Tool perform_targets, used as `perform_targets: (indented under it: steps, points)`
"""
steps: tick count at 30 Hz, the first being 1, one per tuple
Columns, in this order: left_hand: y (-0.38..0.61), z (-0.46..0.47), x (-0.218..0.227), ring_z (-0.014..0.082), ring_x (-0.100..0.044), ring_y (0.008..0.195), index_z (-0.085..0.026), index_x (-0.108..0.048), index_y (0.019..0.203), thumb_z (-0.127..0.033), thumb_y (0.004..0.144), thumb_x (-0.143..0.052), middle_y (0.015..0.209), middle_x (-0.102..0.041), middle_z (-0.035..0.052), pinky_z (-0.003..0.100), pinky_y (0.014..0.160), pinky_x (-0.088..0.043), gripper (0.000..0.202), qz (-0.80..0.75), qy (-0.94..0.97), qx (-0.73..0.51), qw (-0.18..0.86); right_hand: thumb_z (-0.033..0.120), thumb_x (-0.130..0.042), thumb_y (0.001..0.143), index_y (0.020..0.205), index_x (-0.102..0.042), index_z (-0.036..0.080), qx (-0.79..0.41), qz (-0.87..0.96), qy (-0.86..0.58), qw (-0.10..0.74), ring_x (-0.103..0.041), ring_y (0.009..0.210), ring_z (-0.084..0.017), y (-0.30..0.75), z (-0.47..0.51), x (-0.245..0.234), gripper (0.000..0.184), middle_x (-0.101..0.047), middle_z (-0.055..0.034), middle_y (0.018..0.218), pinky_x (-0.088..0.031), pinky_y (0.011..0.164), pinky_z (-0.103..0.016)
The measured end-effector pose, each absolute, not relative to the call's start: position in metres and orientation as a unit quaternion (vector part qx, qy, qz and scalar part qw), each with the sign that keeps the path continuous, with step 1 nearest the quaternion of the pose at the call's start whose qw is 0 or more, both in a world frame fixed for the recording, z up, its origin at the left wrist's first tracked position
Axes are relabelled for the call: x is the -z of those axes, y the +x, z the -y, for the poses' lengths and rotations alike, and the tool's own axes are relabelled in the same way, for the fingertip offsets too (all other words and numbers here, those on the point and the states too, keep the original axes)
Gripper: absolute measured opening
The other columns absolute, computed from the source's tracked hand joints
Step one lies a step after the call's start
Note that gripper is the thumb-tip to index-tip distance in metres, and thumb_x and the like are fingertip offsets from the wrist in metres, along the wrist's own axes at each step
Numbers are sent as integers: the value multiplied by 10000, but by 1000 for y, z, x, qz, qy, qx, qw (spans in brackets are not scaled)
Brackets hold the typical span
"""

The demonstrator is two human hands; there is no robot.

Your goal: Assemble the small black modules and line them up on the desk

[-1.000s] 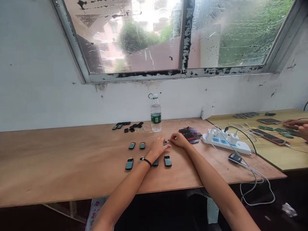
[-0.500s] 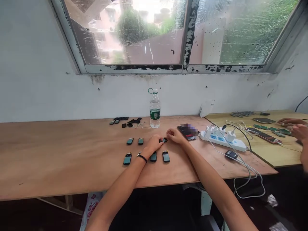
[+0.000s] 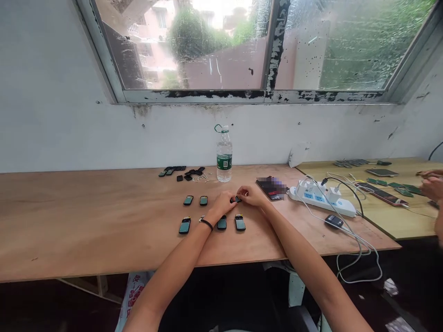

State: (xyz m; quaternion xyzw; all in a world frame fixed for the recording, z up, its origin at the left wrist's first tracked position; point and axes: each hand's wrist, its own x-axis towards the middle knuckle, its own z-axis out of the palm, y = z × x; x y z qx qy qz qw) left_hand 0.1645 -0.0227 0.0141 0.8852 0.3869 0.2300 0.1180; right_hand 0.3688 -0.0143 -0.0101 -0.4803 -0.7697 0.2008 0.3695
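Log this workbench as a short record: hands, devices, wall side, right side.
Left hand: holding a small dark device
Right hand: at that device's right end; grip unclear
Nearer row: three screened devices, another mostly hidden by the left arm
Farther row: two smaller devices, left of the hands
Wall side: upright water bottle, loose dark parts
Right side: white power strip, another person's hand

Brown wooden table (image 3: 86, 221) bore small screened devices (image 3: 184, 225) in rows at middle. Bottle (image 3: 224, 161) stood far, black pieces (image 3: 179, 178) lay left of it. Dark phone (image 3: 268, 188), white power strip (image 3: 342, 209), black gadget (image 3: 334, 221) lay right.
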Motion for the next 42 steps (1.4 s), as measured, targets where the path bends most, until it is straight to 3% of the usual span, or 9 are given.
perform_targets:
  steps: [8, 12, 15, 19, 26, 30, 35, 42]
  points:
    - [167, 29, -21, 187, -640, 720, -174, -771, 709, -191, 836, -708, 737, -733, 59, 280, 707, -462, 143, -428, 874, -196, 120, 331, -611, 943, 783, -770, 148, -189, 798, -482, 309, -649, 824, -187, 376, 21, 0, 290, -739, -83, 891, -490, 759, -263]
    - [166, 29, -20, 199, -672, 773, -190, -825, 828, -267, 856, -758, 841, -779, 73, 291, 750, -479, 106, -420, 875, -202, 130, 281, -629, 923, 988, -825, 161, -197, 818, -460, 283, -656, 839, -187, 377, 20, 0, 239, -763, -91, 999, -496, 743, -253]
    - [163, 28, -21, 204, -686, 816, -202, -841, 884, -309, 859, -778, 902, -797, 80, 290, 769, -483, 126, -401, 881, -210, 139, 174, -649, 879, 1146, -803, 170, -198, 811, -466, 294, -672, 874, -189, 375, 19, 3, 309, -768, -96, 1075, -509, 759, -249]
    - [157, 27, -31, 203, -692, 838, -215, -842, 915, -307, 899, -740, 907, -802, 69, 287, 754, -477, 139, -406, 866, -258, 136, 104, -632, 872, 1153, -795, 171, -184, 793, -490, 312, -680, 899, -193, 373, 21, 5, 331, -761, -103, 1076, -523, 796, -260]
    - [115, 38, -69, 184, -688, 819, -198, -806, 836, -288, 925, -706, 892, -794, 51, 286, 762, -483, 162, -435, 822, -350, 116, 252, -703, 894, 1180, -787, 207, -204, 796, -468, 324, -684, 910, -199, 368, 31, 2, 301, -711, -110, 1200, -543, 813, -294]
    - [66, 68, -79, 173, -677, 806, -210, -786, 849, -306, 937, -684, 894, -782, 29, 280, 753, -485, 165, -440, 810, -370, 113, 263, -645, 929, 1117, -792, 181, -206, 796, -440, 362, -681, 940, -208, 362, 36, -6, 252, -700, -126, 1183, -536, 823, -314]
    - [7, 120, -53, 176, -668, 811, -233, -751, 837, -302, 948, -641, 894, -744, 18, 282, 741, -486, 170, -494, 789, -353, 95, 243, -554, 968, 1039, -786, 171, -231, 816, -345, 403, -657, 840, -195, 324, 49, -28, 254, -732, -99, 995, -496, 711, -289]
    - [-6, 156, -3, 222, -670, 927, -243, -698, 913, -286, 945, -648, 979, -689, 38, 316, 777, -492, 73, -583, 749, -315, 12, 127, -557, 939, 1037, -786, 211, -195, 898, -272, 286, -656, 805, -176, 214, 62, -44, 263, -741, -65, 1027, -498, 682, -264]
